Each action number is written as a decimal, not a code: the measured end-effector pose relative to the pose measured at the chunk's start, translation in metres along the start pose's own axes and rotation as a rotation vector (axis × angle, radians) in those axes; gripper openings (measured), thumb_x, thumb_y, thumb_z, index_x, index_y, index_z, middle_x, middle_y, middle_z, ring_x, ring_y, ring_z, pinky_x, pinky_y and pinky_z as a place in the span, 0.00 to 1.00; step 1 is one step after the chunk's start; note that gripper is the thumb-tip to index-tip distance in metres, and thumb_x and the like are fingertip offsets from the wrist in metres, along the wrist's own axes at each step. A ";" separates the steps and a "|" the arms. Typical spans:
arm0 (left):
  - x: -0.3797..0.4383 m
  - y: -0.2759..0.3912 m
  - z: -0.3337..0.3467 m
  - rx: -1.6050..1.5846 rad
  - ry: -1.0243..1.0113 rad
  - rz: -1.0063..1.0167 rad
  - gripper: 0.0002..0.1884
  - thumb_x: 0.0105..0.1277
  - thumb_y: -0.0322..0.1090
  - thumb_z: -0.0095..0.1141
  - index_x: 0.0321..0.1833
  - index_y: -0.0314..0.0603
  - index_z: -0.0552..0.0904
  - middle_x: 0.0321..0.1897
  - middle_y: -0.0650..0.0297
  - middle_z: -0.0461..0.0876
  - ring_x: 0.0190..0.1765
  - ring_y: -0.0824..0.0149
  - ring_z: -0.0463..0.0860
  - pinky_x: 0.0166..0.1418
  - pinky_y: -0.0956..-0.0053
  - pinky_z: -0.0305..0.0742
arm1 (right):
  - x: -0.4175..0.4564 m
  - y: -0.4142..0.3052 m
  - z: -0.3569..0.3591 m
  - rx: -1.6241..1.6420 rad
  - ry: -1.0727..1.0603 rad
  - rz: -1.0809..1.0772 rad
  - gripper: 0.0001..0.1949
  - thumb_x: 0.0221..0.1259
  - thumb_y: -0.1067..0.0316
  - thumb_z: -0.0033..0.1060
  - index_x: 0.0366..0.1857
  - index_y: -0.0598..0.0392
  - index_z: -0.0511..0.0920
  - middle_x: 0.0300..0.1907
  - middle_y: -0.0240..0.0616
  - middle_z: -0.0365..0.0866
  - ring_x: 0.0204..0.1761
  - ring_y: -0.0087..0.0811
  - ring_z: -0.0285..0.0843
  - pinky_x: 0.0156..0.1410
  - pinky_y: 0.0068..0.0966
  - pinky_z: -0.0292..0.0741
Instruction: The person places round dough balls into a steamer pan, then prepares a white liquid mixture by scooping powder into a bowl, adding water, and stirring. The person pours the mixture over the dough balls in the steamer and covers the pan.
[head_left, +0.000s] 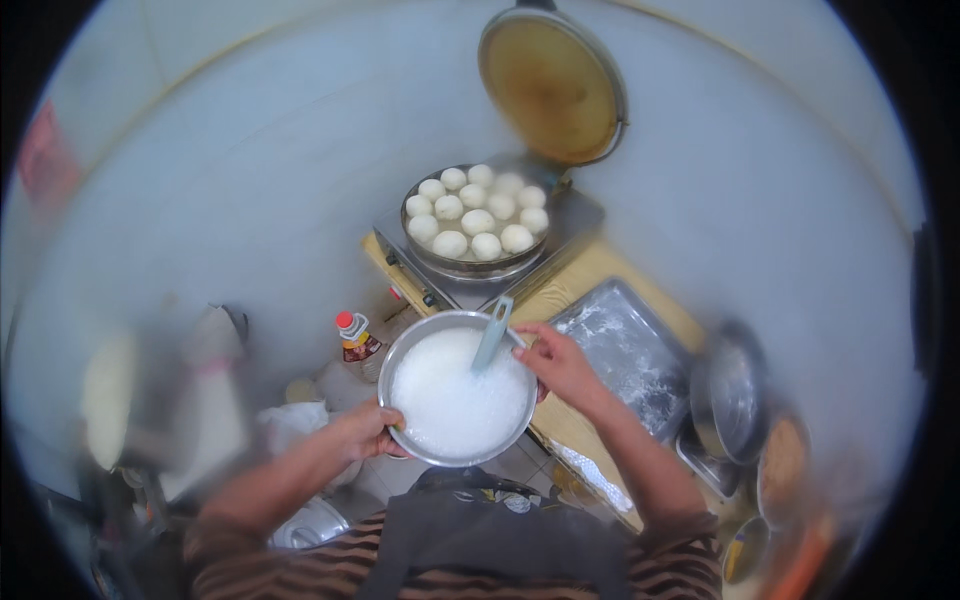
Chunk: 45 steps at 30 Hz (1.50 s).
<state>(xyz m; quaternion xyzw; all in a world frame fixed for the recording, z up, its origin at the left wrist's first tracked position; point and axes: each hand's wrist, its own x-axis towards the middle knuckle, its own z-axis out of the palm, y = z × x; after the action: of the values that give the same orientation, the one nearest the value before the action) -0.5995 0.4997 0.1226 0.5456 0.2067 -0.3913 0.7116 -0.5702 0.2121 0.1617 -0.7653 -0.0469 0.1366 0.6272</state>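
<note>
A round metal bowl (384, 375) of frothy white liquid is held up in front of my body. My left hand (373, 430) grips its lower left rim, thumb on top. On the right side of the rim is my right hand (551, 361), fingers around the edge. A pale blue-grey plastic handle (495, 330) with a slot leans in the bowl against the far right rim; its lower end is hidden in the liquid. Beyond the bowl, several round white dough balls (478, 221) sit in a round pan (480, 266) on a stove. The pan's hinged lid (551, 90) stands raised.
A flour-dusted metal tray (622, 352) lies on the wooden table (577, 420) to the right. Metal pans (727, 390) stand farther right. An oil bottle with a red cap (360, 345) is left of the bowl. Haze blurs the edges of the view.
</note>
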 end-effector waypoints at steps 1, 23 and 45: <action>0.007 0.014 0.005 -0.001 -0.001 0.004 0.28 0.53 0.19 0.44 0.61 0.32 0.60 0.49 0.48 0.72 0.45 0.48 0.80 0.39 0.54 0.82 | 0.015 -0.002 -0.009 0.001 -0.006 -0.009 0.19 0.59 0.64 0.55 0.53 0.55 0.68 0.17 0.32 0.71 0.13 0.21 0.69 0.15 0.19 0.69; 0.157 0.276 -0.024 0.143 -0.080 -0.024 0.32 0.54 0.19 0.44 0.64 0.34 0.53 0.51 0.46 0.69 0.43 0.48 0.80 0.35 0.56 0.84 | 0.311 -0.042 -0.089 0.100 -0.179 -0.173 0.20 0.62 0.59 0.51 0.57 0.52 0.70 0.65 0.42 0.59 0.66 0.32 0.57 0.67 0.29 0.56; 0.243 0.292 -0.176 0.085 -0.022 -0.021 0.29 0.53 0.19 0.42 0.62 0.30 0.57 0.50 0.45 0.70 0.42 0.50 0.81 0.32 0.62 0.85 | 0.394 -0.090 -0.023 0.076 0.154 -0.449 0.13 0.60 0.60 0.53 0.35 0.61 0.79 0.26 0.34 0.79 0.26 0.20 0.77 0.32 0.15 0.75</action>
<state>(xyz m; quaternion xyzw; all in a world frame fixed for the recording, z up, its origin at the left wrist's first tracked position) -0.2006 0.6128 0.0709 0.5688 0.1876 -0.4133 0.6859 -0.1775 0.3045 0.1937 -0.7196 -0.1627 -0.0633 0.6721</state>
